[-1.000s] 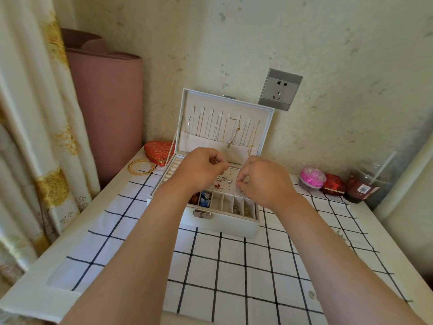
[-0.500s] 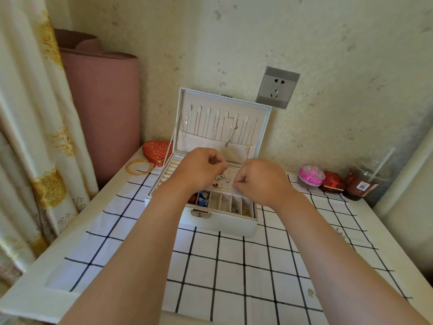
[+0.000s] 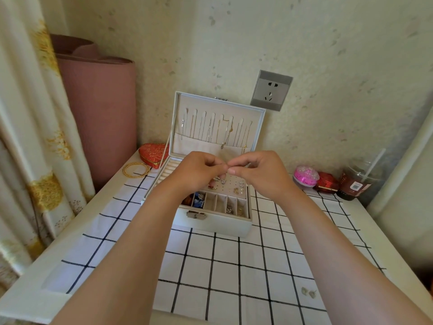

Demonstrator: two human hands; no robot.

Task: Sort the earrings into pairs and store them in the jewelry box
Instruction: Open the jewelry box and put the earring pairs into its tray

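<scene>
The white jewelry box (image 3: 212,223) stands open at the back middle of the checked cloth (image 3: 234,266), its lid (image 3: 218,127) upright with necklaces hanging in it. Several earrings (image 3: 239,186) sit on its perforated pad, and more lie in the front compartments (image 3: 230,208). My left hand (image 3: 196,174) and my right hand (image 3: 264,174) hover just above the pad. Their thumbs and forefingers meet in a pinch on something tiny, apparently an earring, which the fingers hide. Two small earrings (image 3: 308,292) lie loose on the cloth at the front right.
A red heart box (image 3: 153,153) and gold bangles (image 3: 136,169) lie left of the jewelry box. A pink round box (image 3: 305,175), a small red box (image 3: 326,181) and a drink cup with straw (image 3: 358,181) line the right back. Curtain (image 3: 28,137) hangs left.
Both hands have risen slightly off the pad and closed toward each other; their fingertips, apart before, now touch. More of the pad's earrings shows beneath them.
</scene>
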